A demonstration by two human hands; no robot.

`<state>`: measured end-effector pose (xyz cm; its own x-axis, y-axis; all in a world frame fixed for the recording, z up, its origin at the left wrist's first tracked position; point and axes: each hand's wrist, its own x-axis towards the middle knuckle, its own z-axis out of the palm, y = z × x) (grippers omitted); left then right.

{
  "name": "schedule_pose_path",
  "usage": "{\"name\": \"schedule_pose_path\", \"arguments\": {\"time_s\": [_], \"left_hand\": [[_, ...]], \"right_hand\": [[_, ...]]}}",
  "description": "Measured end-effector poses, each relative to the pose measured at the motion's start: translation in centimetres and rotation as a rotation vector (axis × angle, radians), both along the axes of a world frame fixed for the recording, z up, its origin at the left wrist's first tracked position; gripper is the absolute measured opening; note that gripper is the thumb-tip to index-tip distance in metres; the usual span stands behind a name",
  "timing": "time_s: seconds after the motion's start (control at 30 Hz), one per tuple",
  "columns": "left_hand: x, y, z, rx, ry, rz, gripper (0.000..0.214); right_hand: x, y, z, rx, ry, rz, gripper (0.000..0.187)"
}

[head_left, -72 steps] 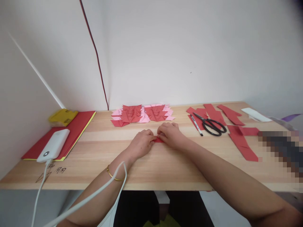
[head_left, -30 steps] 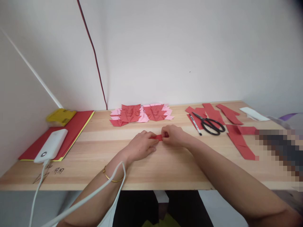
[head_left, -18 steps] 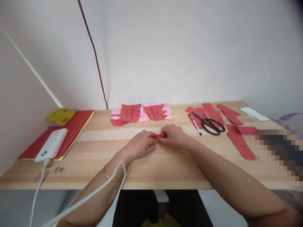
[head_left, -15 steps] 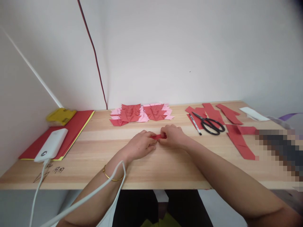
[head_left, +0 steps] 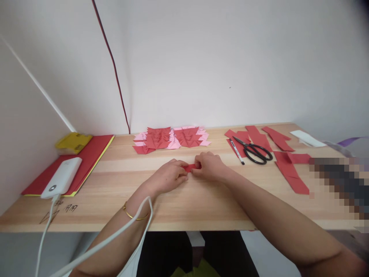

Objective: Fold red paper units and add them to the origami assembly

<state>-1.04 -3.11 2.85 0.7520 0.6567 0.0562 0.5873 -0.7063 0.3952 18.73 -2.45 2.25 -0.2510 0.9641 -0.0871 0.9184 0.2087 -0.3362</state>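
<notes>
Between my two hands, near the middle of the table, is a small piece of red paper (head_left: pixel 190 167), mostly covered by my fingers. My left hand (head_left: pixel 170 175) pinches its left end, thumb and fingers bent around it. On the other end, my right hand (head_left: pixel 210 166) is closed with curled fingers. Both hands rest low over the wood. Behind them lie rows of folded red and pink paper pieces (head_left: pixel 158 138), pointed at their edges, against the wall.
To the right are black-handled scissors (head_left: pixel 255 153), a white pen (head_left: pixel 236 151), red paper strips (head_left: pixel 291 173) and white paper (head_left: pixel 308 138). At left, a white power bank (head_left: pixel 63 175) and a yellow packet (head_left: pixel 75 142) sit on red sheets (head_left: pixel 93 154). A white cable (head_left: pixel 106 238) crosses my left forearm.
My left hand has shifted slightly left, and a little more of the red paper shows between the hands. My right hand keeps its grip. The view has moved very slightly.
</notes>
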Motion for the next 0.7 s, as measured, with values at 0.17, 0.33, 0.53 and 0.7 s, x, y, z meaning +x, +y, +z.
{"name": "schedule_pose_path", "arguments": {"time_s": [0.17, 0.33, 0.53, 0.7], "left_hand": [[-0.08, -0.08, 0.17, -0.017, 0.007, 0.007, 0.025], [-0.03, 0.03, 0.16, -0.019, 0.014, 0.004, 0.024], [-0.11, 0.04, 0.12, -0.025, 0.010, 0.009, 0.025], [-0.06, -0.06, 0.32, -0.038, -0.012, 0.008, 0.023]], "right_hand": [[0.59, 0.36, 0.28, -0.072, 0.028, 0.054, 0.006], [0.47, 0.25, 0.16, -0.021, 0.016, 0.045, 0.015], [0.69, 0.49, 0.17, -0.063, 0.036, 0.057, 0.006], [0.46, 0.22, 0.20, -0.031, 0.048, 0.035, 0.011]]}}
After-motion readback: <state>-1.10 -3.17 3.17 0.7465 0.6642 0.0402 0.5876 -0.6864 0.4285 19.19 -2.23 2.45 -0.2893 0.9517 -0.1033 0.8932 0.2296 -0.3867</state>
